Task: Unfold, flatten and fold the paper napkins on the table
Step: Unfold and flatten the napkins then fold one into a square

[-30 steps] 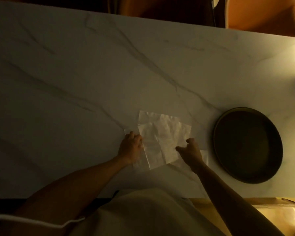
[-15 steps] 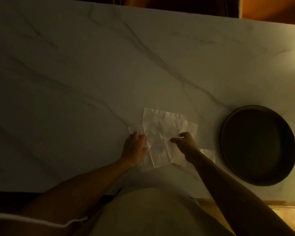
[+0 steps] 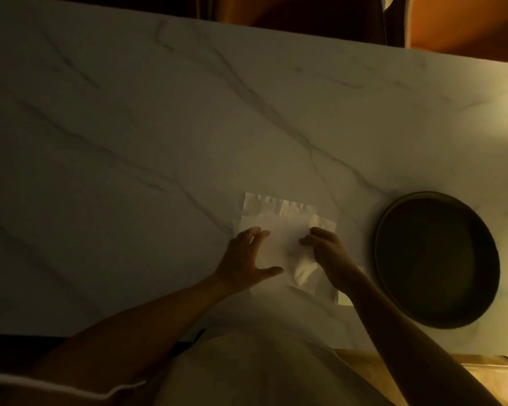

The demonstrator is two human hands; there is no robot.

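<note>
Now the left hand (image 3: 247,256) lies flat with fingers spread on the thin, crinkly paper napkin (image 3: 279,227). The right hand (image 3: 326,250) pinches a fold of it. It sits on the smooth marble table (image 3: 159,142), near a round dark tray (image 3: 436,259). The room is dim.

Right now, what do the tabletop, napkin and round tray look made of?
Tabletop: marble or marble-look slab, smooth, pale with grey veins.
Napkin: thin white paper, creased and slightly translucent at its layered edges.
Round tray: dark, matte, raised rim; possibly metal or ceramic, but the dim light leaves it open.
</note>
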